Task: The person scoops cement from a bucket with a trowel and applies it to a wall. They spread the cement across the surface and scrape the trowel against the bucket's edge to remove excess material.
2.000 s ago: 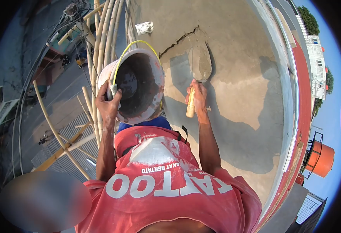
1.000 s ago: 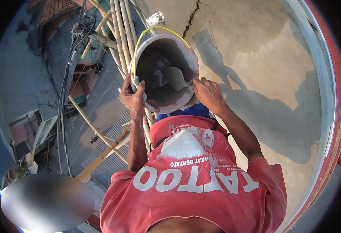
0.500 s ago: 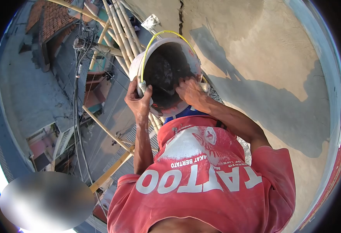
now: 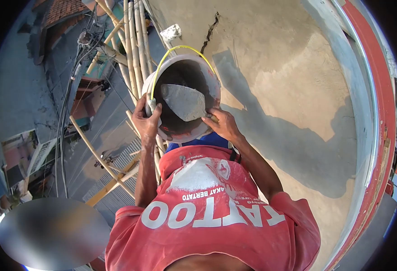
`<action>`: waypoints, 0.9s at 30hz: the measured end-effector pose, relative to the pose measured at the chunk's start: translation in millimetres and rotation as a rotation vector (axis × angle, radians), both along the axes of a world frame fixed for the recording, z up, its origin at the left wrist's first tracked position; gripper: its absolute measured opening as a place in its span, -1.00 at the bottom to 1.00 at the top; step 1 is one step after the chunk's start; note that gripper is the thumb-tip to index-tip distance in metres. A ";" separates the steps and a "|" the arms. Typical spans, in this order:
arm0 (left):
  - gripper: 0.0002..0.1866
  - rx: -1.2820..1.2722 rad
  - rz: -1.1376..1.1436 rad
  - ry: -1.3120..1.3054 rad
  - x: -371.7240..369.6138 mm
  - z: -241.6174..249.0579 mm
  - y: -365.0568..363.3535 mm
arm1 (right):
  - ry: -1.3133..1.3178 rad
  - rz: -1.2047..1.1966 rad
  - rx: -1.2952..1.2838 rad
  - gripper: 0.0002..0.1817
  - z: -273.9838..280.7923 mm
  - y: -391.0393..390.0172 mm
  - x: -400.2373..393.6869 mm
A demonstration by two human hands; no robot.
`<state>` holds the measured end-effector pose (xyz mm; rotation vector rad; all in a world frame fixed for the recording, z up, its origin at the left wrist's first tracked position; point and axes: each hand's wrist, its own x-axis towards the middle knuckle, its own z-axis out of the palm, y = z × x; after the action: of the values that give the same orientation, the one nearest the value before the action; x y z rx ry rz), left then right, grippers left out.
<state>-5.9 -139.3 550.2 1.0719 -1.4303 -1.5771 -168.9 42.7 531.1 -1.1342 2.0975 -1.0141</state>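
Observation:
A pale bucket (image 4: 214, 82) with a yellow handle (image 4: 183, 47) is tilted in front of my body, its dark, stained inside facing me. My left hand (image 4: 145, 120) grips the left side of its rim, thumb by the handle's end. At the right rim, my right hand (image 4: 224, 124) is closed around the handle of a trowel. The grey-coated trowel blade (image 4: 184, 102) lies flat across the mouth of the bucket, hiding part of the inside.
Bamboo poles (image 4: 135, 47) run beside the bucket on the left, over a deep drop to a street and roofs. Cables (image 4: 65, 113) hang there too. To the right stands a plastered wall (image 4: 293, 58) with a crack (image 4: 210, 32). A white-crusted block (image 4: 171, 32) sits beyond the bucket.
My right hand has come up from inside the bucket, bringing the trowel blade into view over its mouth. My left hand keeps its hold, and the view has shifted to the right.

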 end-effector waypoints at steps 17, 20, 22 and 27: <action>-0.47 0.119 0.195 0.041 28.4 -34.1 3.3 | -0.723 -0.479 0.015 -0.74 57.8 -71.7 -99.3; -0.48 0.116 0.219 0.025 34.5 -40.5 2.2 | -0.794 -0.480 0.040 -0.75 67.0 -77.6 -104.9; -0.49 0.104 0.233 0.010 38.4 -44.4 0.2 | -0.824 -0.490 0.034 -0.75 72.0 -82.9 -108.7; -0.48 0.134 0.277 -0.005 43.7 -47.5 -6.2 | -0.904 -0.495 0.037 -0.75 88.7 -92.3 -125.3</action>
<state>37.8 -145.6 502.6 1.2922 -1.1354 -1.4849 -294.2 -49.6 619.9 -0.0355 1.6183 -1.3595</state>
